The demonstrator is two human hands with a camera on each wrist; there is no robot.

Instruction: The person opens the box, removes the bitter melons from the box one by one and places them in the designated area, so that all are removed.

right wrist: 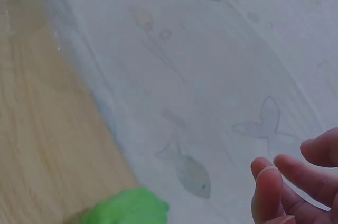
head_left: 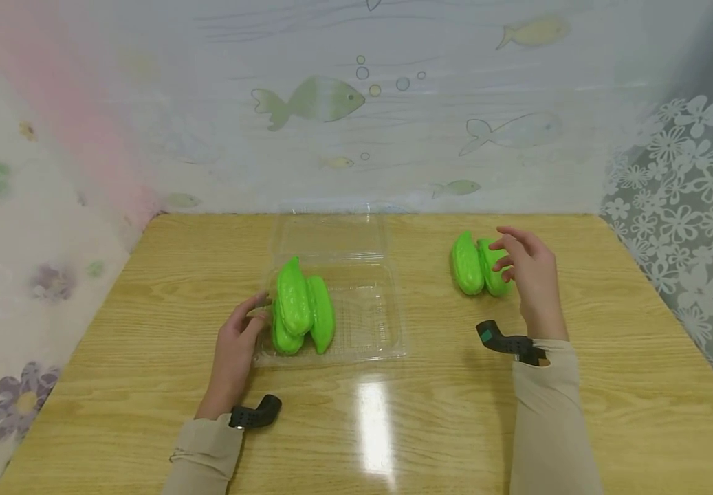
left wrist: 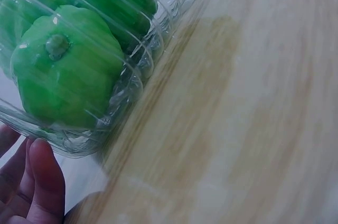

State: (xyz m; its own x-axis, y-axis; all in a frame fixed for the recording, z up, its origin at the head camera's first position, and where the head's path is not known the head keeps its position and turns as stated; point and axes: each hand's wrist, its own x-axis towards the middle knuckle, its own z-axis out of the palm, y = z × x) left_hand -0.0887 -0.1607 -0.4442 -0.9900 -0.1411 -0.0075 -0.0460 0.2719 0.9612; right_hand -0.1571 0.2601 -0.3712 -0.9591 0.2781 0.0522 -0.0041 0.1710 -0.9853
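An opened clear plastic clamshell box [head_left: 371, 320] lies on the table, its lid [head_left: 331, 235] folded back toward the wall. In its left half are three bright green bumpy bitter melons; one [head_left: 295, 299] rests on top of the others [head_left: 324, 316]. My left hand [head_left: 235, 344] touches the box's left side, fingers and thumb relaxed. In the left wrist view, a melon's stem end [left wrist: 68, 76] shows through the wall. Two more bitter melons [head_left: 467, 265] lie right of the box. Over the rightmost one [head_left: 494, 275] hovers my right hand [head_left: 531, 278], fingers loosely bent, holding nothing.
The wooden table [head_left: 430, 412] meets a wall [head_left: 418, 165] covered with fish-patterned sheeting at the back. Patterned panels stand at left and right. Each wrist wears a black camera band [head_left: 257, 412].
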